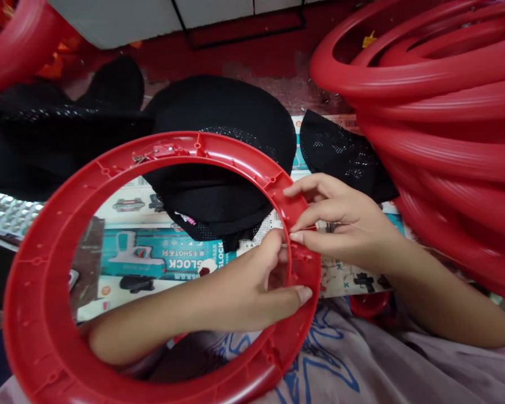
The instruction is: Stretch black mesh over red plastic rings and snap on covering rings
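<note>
A large red plastic ring (pixel 37 292) lies tilted in front of me, its ribbed inner face up. My left arm passes through the ring's hole, and my left hand (pixel 256 283) grips the ring's right side from inside, thumb and fingers closed on the rim. My right hand (pixel 340 221) comes from the right and pinches the same stretch of rim with its fingertips, right beside the left thumb. A small metal part (pixel 141 158) sits on the ring's upper left.
A tall stack of red rings (pixel 437 112) fills the right side. Black mesh fabric pieces (pixel 219 118) lie behind the ring, over printed toy-gun cardboard (pixel 160 252). Another red ring (pixel 12 45) is at top left. My light printed clothing (pixel 340 365) is below.
</note>
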Demonstrator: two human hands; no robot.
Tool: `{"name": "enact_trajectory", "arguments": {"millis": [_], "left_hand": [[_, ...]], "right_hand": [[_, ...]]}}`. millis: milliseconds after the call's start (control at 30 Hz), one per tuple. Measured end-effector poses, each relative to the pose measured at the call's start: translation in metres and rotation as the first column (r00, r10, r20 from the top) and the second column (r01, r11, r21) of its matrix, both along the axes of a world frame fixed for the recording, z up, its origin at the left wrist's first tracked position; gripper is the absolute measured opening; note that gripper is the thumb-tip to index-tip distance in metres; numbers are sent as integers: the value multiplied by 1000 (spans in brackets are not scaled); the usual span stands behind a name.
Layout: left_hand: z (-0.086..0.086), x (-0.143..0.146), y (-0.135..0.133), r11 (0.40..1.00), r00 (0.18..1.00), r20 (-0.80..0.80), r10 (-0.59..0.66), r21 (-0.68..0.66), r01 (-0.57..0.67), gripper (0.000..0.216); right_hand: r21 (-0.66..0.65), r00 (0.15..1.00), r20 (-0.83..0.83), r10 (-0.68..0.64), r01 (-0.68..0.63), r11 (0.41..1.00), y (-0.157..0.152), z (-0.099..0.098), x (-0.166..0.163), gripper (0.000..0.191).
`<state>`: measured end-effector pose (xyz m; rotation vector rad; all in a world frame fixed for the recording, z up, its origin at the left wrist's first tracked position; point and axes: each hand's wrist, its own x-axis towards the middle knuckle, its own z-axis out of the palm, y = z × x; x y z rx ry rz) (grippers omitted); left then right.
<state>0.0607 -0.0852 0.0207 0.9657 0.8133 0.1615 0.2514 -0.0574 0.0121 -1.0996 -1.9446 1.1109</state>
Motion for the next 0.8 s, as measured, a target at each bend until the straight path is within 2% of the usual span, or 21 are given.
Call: {"name": "enact_trajectory", "arguments": {"millis": [133,200,267,400,533,700,800], "left_hand": [[-2,11,1,950,958,94,273,-185,-252,35],[-3,15,2,922,925,86,369,-161,-353,39],[-4,16,3,921,920,86,383,-114,-373,40],[-5,10,3,966,966,18,257,-19,-256,40],[-4,2,2,994,997,-33,76,87,-73,43],[-2,-4,2,972,978,-186,-92,198,129,24],[-3,-6,2,967,972,-198,-130,190,168,21]], "right_hand": [[64,1000,1,4,-4,998,0,-2,-2,12],[51,1000,-11,-3,4,999,0,-3,-4,13],[17,1000,-24,-16,17,1000,-1,-5,-5,13],[-18,999,-36,-4,4,1000,-1,-5,-4,10],[101,999,5,53,-53,994,1,-1,-1,10],[126,995,68,74,-83,989,2,-1,1,13],[91,993,67,100,-105,990,4,-3,2,14]]}}
